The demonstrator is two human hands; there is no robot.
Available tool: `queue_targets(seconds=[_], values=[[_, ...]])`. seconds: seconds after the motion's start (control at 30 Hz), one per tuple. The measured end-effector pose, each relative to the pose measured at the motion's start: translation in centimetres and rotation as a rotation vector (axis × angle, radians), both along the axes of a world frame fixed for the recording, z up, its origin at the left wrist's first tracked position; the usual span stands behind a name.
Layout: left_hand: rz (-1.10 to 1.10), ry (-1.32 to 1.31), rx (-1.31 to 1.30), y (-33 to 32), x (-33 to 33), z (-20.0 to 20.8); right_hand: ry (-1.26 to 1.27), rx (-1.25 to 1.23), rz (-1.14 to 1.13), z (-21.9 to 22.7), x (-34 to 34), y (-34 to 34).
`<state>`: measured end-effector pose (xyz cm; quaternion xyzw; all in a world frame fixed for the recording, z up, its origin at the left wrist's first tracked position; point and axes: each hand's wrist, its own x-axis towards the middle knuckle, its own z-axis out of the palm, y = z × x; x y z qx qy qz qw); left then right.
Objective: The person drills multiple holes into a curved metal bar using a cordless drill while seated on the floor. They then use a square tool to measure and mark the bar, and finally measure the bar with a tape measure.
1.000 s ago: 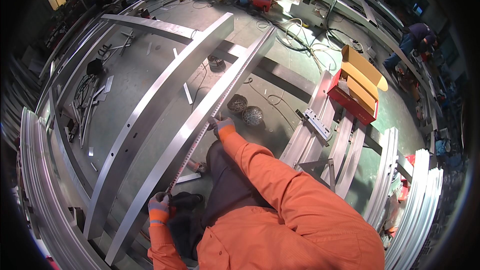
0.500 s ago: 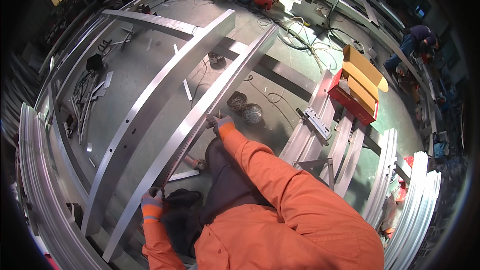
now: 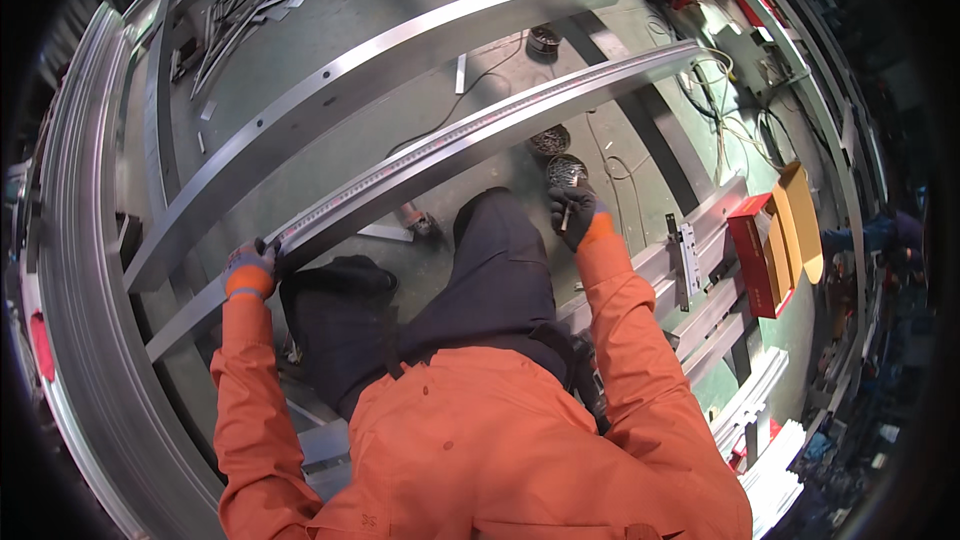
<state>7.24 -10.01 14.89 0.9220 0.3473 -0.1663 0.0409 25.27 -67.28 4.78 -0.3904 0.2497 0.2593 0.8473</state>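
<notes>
Long aluminium rail (image 3: 480, 135), lying diagonally across the green floor (image 3: 330, 30) beside a wider drilled beam (image 3: 380, 60); left hand (image 3: 248, 265) (gloved, orange cuff) closing around the rail's near end; right hand (image 3: 575, 210), well apart from the rail, curling shut on a small pale screw (image 3: 566, 217); two round tins of fasteners (image 3: 557, 155) sitting just beyond that hand.

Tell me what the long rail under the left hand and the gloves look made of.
Rail: likely aluminium, brushed silver-grey, dull sheen, straight extruded edges. Gloves on left hand and right hand: seemingly knit fabric, grey with orange cuffs, palms possibly coated; unclear.
</notes>
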Motion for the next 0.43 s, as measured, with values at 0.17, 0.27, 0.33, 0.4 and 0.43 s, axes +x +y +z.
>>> queue_targets(seconds=[0.17,0.27,0.33,0.4,0.43], values=[[0.067,0.041,-0.015,-1.3,0.0,2.1,-0.137,-0.22,-0.123,4.4,-1.7,1.5],[0.083,0.132,-0.044,-2.0,1.0,3.3,-0.273,-0.267,-0.041,6.3,-1.5,2.2],[0.078,0.168,-0.049,-1.7,1.2,3.3,-0.34,-0.276,0.031,7.1,-1.3,3.0],[0.079,0.193,-0.068,-1.5,1.6,3.5,-0.4,-0.33,0.172,7.5,-1.1,3.7],[0.079,0.181,-0.056,-1.7,1.7,3.6,-0.422,-0.362,0.237,7.5,-0.8,4.2]])
